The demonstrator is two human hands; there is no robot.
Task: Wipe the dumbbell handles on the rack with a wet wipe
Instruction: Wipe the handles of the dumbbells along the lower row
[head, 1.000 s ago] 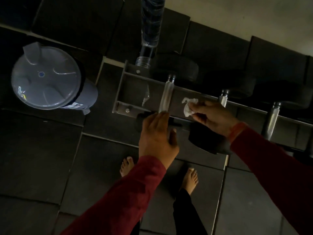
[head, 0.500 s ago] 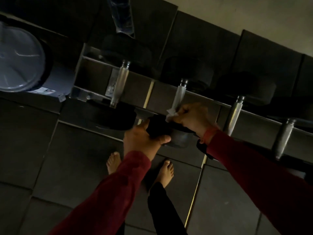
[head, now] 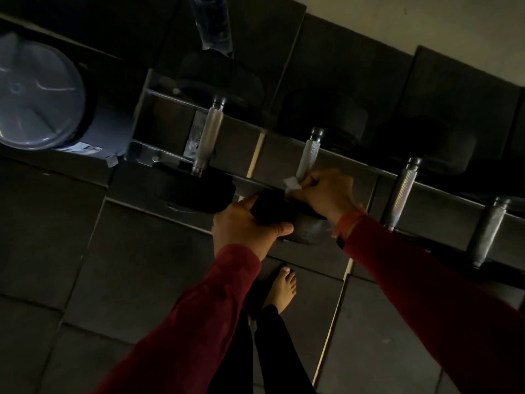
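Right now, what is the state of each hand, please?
Left hand: grips the near black weight head of the second dumbbell.
Right hand: holds the wet wipe against the lower end of that dumbbell's handle.

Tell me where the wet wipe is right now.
In the head view, the wet wipe is pinched in the right hand at the near end of the second dumbbell handle from the left, just above the left hand.

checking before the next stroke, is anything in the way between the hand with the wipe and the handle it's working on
Nothing visible. The right hand holds the wipe at the near end of the second handle, whose remaining length is bare. The left hand grips that dumbbell's near black end, clear of the handle.
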